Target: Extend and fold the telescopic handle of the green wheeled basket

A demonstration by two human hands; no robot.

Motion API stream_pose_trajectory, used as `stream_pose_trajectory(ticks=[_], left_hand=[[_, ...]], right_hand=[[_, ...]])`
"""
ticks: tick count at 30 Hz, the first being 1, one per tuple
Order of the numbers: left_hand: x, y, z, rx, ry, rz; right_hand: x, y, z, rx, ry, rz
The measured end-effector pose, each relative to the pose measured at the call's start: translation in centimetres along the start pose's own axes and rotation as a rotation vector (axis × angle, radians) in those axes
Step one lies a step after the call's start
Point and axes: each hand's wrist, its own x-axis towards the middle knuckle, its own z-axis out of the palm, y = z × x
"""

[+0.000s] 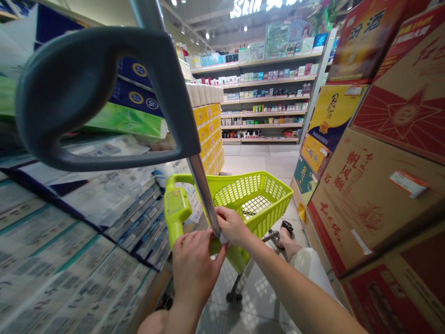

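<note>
A metal pole [205, 195] with a large grey loop handle [174, 93] slants across the view, its handle end close to the camera. At the pole's lower end, my right hand [232, 226] is closed around it from the right. My left hand [194, 260] meets it from the left, thumb and fingers pinching at the same end. A small whitish piece [223, 239] shows between the fingers; I cannot make out what it is. Just behind my hands stands a lime-green shopping cart [271, 213] with a lattice basket, partly covered by the pole and hands.
Stacked cardboard cartons [382, 195] line the right side. Plastic-wrapped tissue packs [69, 260] are piled along the left, with yellow boxes [210, 134] beyond. Shelves of small bottles and boxes [264, 93] stand at the back. A tiled floor [250, 162] runs between them.
</note>
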Motion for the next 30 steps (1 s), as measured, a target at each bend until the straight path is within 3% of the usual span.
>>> stream_pose_trajectory(ticks=[5, 11, 15, 18, 22, 24, 27, 30], left_hand=[[-0.5, 0.0, -0.2, 0.026, 0.028, -0.010], [-0.4, -0.7, -0.1, 0.012, -0.015, 0.002], [-0.2, -1.4, -0.2, -0.063, -0.027, 0.038], [-0.2, -1.7, -0.2, -0.116, -0.016, 0.032], [-0.2, -1.9, -0.2, -0.140, 0.009, 0.046], [-0.3, -2.0, -0.1, -0.150, 0.021, 0.052], [-0.4, -2.1, 0.0, -0.170, 0.032, 0.059], [-0.5, -2.0, 0.0, -0.183, 0.028, 0.059]], right_hand=[[-0.7, -1.0, -0.4, -0.184, 0.110, -0.091], [-3.5, -1.3, -2.6, -0.349, -0.100, -0.278], [-4.4, -0.2, -3.5, -0.376, -0.133, -0.278], [-2.5, 0.3, -3.6, -0.390, -0.173, -0.283], [1.9, 0.9, -2.4, -0.455, -0.348, -0.289], [3.6, 1.4, -1.7, -0.524, -0.349, -0.300], [4.3, 1.7, -1.3, -0.589, -0.271, -0.303], [3.1, 1.0, -2.6, -0.548, -0.330, -0.306]])
